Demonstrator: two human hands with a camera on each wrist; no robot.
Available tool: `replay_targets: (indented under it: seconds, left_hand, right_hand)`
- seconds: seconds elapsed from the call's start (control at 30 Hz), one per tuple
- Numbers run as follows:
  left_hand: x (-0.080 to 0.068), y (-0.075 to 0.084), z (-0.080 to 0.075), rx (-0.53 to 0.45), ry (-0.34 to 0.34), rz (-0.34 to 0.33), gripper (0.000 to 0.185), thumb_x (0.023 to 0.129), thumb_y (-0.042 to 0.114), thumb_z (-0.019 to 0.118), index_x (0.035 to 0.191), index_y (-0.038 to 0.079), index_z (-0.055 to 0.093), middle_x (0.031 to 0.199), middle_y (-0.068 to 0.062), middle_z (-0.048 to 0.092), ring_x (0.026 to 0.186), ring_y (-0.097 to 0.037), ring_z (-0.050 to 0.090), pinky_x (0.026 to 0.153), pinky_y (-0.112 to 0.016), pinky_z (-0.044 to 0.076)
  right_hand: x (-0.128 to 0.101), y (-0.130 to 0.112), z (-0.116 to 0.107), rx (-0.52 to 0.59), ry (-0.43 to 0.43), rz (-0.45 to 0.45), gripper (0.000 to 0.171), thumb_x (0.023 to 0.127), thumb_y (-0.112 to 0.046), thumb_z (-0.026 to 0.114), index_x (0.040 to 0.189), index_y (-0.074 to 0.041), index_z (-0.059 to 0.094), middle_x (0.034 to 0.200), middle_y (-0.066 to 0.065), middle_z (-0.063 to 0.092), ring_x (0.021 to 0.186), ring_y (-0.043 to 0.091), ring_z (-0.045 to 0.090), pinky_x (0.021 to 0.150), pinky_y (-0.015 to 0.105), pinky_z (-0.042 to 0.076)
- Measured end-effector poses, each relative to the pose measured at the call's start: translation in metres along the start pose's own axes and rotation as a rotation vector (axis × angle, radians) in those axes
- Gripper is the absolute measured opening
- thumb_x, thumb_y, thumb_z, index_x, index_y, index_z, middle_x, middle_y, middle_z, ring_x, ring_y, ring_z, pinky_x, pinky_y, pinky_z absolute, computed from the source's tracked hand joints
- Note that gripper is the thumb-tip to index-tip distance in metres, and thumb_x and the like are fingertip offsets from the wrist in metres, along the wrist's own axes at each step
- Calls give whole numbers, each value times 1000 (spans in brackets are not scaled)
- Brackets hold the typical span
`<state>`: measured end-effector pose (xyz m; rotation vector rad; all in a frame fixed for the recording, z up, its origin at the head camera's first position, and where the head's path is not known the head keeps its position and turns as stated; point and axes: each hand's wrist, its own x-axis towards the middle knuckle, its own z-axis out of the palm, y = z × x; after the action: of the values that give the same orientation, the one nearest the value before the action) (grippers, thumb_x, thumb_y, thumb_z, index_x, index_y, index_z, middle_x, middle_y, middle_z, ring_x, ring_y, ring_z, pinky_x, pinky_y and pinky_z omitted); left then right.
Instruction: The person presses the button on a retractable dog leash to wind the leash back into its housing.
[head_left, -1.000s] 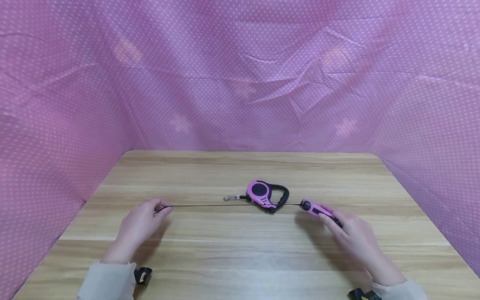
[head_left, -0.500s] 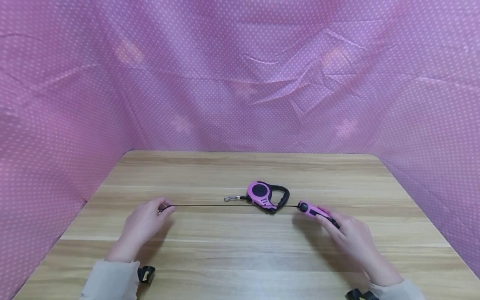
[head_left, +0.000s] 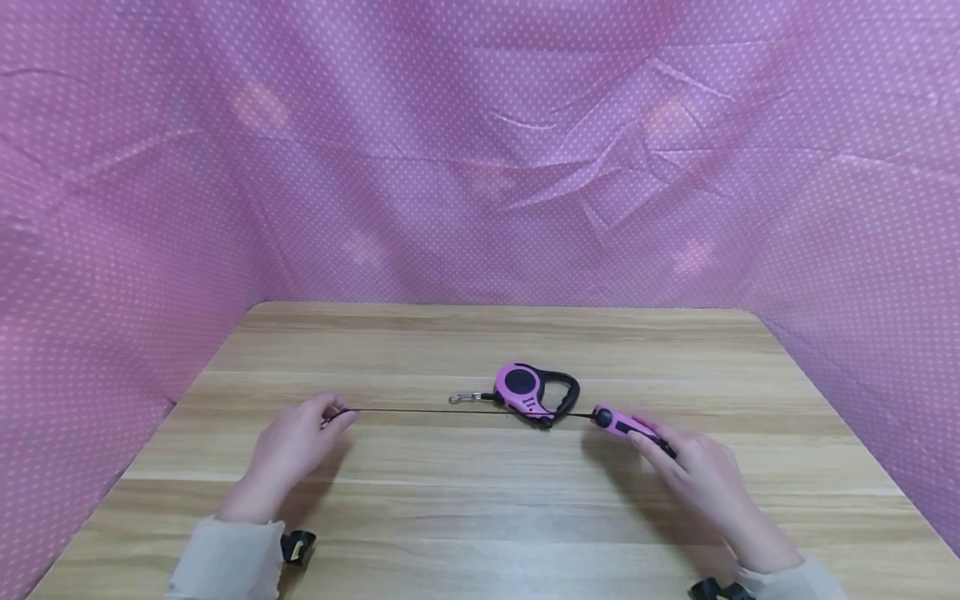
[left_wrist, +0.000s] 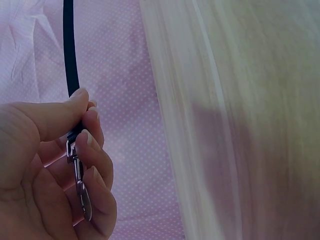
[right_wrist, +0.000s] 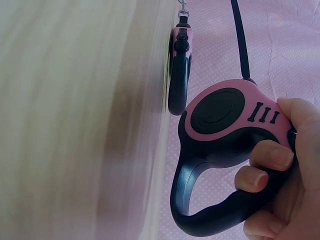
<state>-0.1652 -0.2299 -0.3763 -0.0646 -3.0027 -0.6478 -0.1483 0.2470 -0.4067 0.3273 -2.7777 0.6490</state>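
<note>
My right hand (head_left: 693, 471) grips the black handle of a pink and black retractable dog leash (right_wrist: 215, 112), raised off the table. From its case a black strap (head_left: 427, 411) runs taut to my left hand (head_left: 296, 446). There, thumb and fingers pinch the strap near its end, and a metal clip (left_wrist: 80, 180) hangs against the curled fingers in the left wrist view. A second pink and black retractable leash (head_left: 528, 392) lies on the table between the hands, its clip (head_left: 465, 398) pointing left. The taut strap passes in front of this second leash in the head view.
The wood-grain table (head_left: 465, 517) spreads beneath both hands. Pink polka-dot cloth (head_left: 480, 167) hangs behind it and at both sides. A black wrist device (head_left: 298, 547) sits at the left sleeve.
Both hands have shifted slightly inward, the left to the right and the right to the left. The strap span between them is a little shorter. The leash on the table stays put.
</note>
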Motion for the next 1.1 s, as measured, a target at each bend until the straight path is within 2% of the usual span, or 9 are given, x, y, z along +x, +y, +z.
replay_targets:
  seconds: [0.27, 0.5, 0.77, 1.0, 1.1]
  left_hand:
    - [2, 4, 2, 9, 2, 0, 22, 98, 34, 59, 104, 15, 68, 100, -5, 72, 78, -18, 60, 59, -34, 44]
    - [3, 6, 4, 0, -3, -12, 22, 99, 35, 59, 104, 16, 67, 100, -5, 72, 84, -20, 62, 60, -35, 45]
    - [5, 8, 7, -13, 27, -13, 21, 99, 33, 59, 103, 16, 69, 98, -5, 72, 90, -24, 65, 63, -36, 47]
    - [7, 11, 7, -33, 41, -1, 22, 98, 33, 60, 105, 14, 70, 93, -2, 71, 81, -19, 60, 62, -32, 44]
    - [8, 12, 7, -41, 45, -2, 23, 98, 33, 60, 105, 14, 70, 93, -2, 71, 82, -19, 61, 63, -33, 45]
  right_hand:
    - [1, 0, 1, 16, 8, -4, 38, 98, -36, 61, 128, -12, 66, 81, 3, 68, 64, 14, 50, 58, 33, 40]
    - [1, -1, 1, 19, 25, -7, 39, 98, -34, 61, 127, -9, 66, 82, 6, 69, 66, 16, 52, 59, 35, 42]
    - [1, -1, 3, 23, 60, 0, 38, 98, -31, 61, 126, -7, 67, 81, 11, 71, 63, 17, 52, 57, 33, 41]
    - [1, -2, 2, 14, 74, 9, 35, 97, -31, 63, 123, -8, 69, 70, 5, 63, 60, 17, 49, 55, 34, 38]
    - [1, -3, 2, 14, 81, 15, 35, 97, -32, 63, 122, -8, 69, 71, 6, 65, 60, 17, 49, 55, 34, 38]
